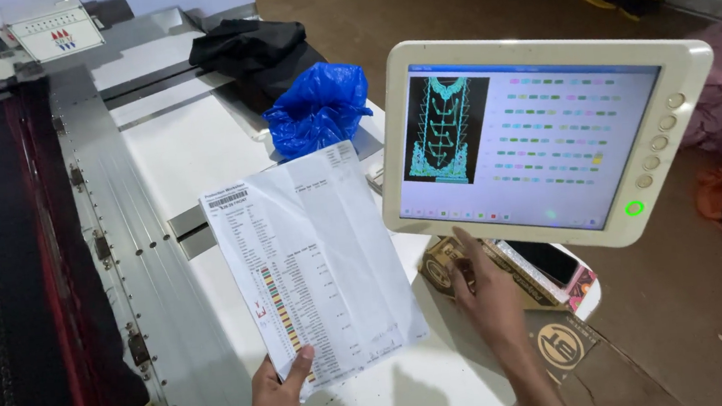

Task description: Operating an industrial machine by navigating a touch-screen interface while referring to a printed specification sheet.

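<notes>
Sheet (314, 265): we held it in our left hand (276, 398), thumb pinching its lower edge, raised over the white table (188, 149).
Right hand (484, 293): empty, fingers loosely spread, index reaching up to the screen (531, 138).
Progress: pattern and colour rows were already displayed; we judged checking against the sheet unfinished.

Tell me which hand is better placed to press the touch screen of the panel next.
Probably the right hand: its fingers already reach up to the lower edge of the control panel and hold nothing. The left hand holds the printed sheet.

Creased matt paper sheet (314, 260), glossy plastic monitor (549, 136)
</notes>
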